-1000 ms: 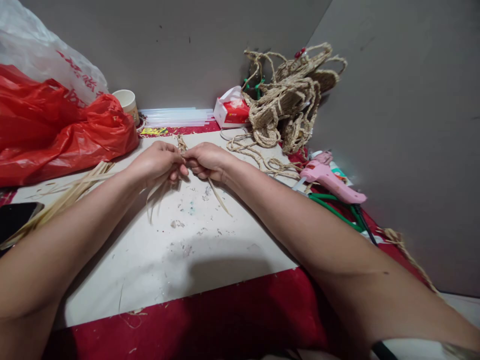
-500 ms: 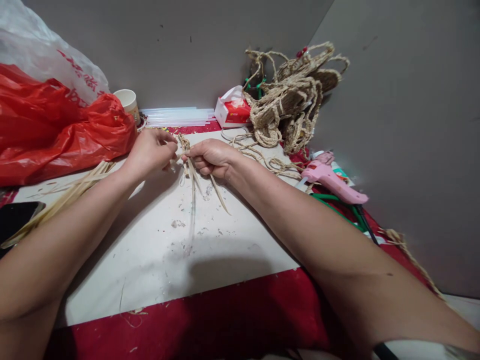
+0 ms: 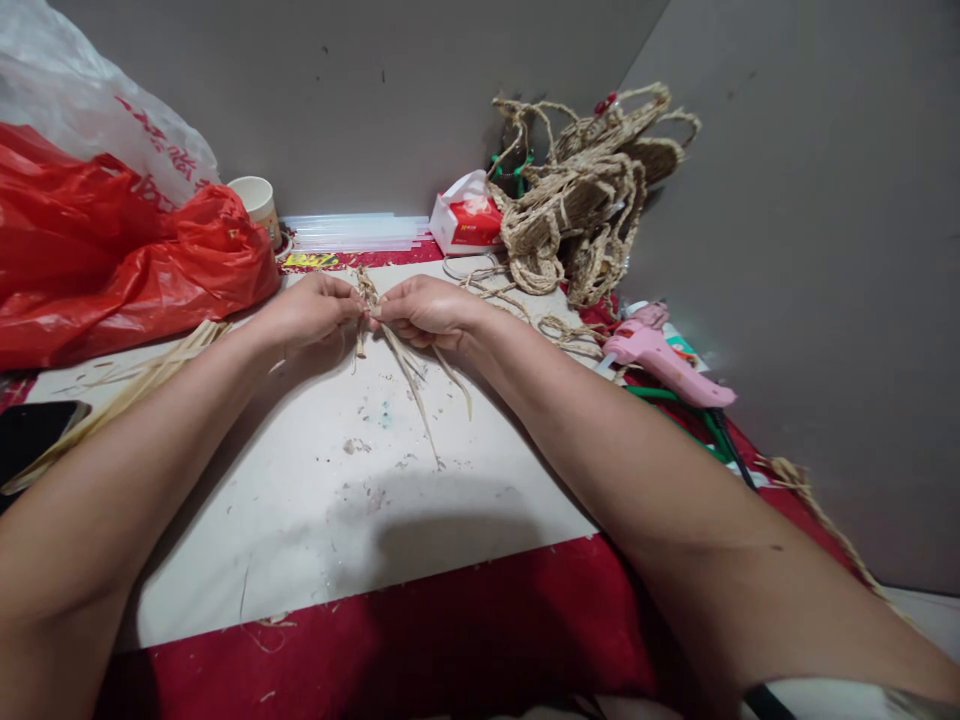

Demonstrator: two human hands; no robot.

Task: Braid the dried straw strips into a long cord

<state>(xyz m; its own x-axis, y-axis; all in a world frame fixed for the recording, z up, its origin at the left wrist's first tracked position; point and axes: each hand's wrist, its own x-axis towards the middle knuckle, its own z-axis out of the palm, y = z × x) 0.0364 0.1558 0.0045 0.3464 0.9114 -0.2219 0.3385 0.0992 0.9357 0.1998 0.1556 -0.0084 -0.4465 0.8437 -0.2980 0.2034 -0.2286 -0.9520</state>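
Between my two hands is a small plaited piece of straw (image 3: 366,288), its loose pale strands (image 3: 414,380) hanging down toward me over the white board. My left hand (image 3: 319,308) pinches the piece from the left, its fingertips closed at the plait. From the right, my right hand (image 3: 424,308) grips the strands just below the plait, thumb and forefinger pressed together. The fingertips of both hands nearly meet, and what lies right between them is partly hidden.
A red plastic bag (image 3: 135,260) and a paper cup (image 3: 256,205) stand at left; long straw strips (image 3: 161,370) and a phone (image 3: 37,435) lie nearer. Clear glue sticks (image 3: 360,232), a tissue pack (image 3: 466,220) and braided straw rope (image 3: 577,190) line the back. A pink glue gun (image 3: 667,360) lies right.
My left hand has moved right and closed onto the plaited piece beside my right hand. The hanging strands have swung to the right.
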